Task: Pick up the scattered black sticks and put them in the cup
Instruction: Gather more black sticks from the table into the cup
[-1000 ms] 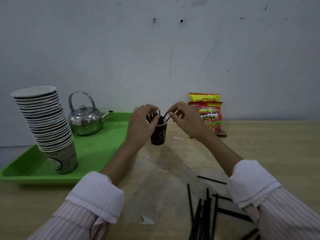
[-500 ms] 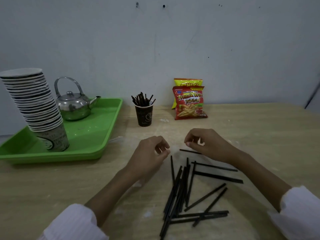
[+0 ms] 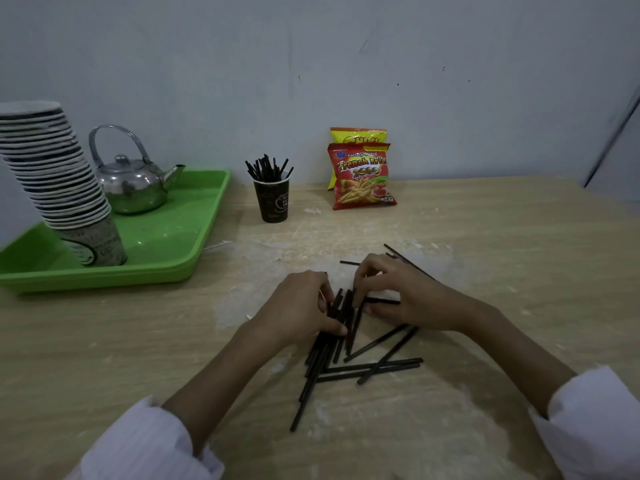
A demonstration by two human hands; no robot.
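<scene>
progress: our paper cup [image 3: 271, 202] holds many black sticks [image 3: 349, 348] | left: a dozen-odd scattered | left hand [image 3: 304, 308], right hand [image 3: 398, 292] pinching sticks

A pale wooden table [image 3: 485, 258], dusted with white scuffs, carries a loose heap of black sticks [image 3: 349, 358] directly beneath the left hand [image 3: 301, 310] and the right hand [image 3: 398, 292], both pressed onto the pile with fingers curled among the sticks. Beyond the hands stands a dark paper cup [image 3: 273, 202] already bristling with sticks, with two snack packets [image 3: 362, 174] further right of it against the wall. Far left of the hands, a green tray [image 3: 194, 237] rests on the tabletop.
</scene>
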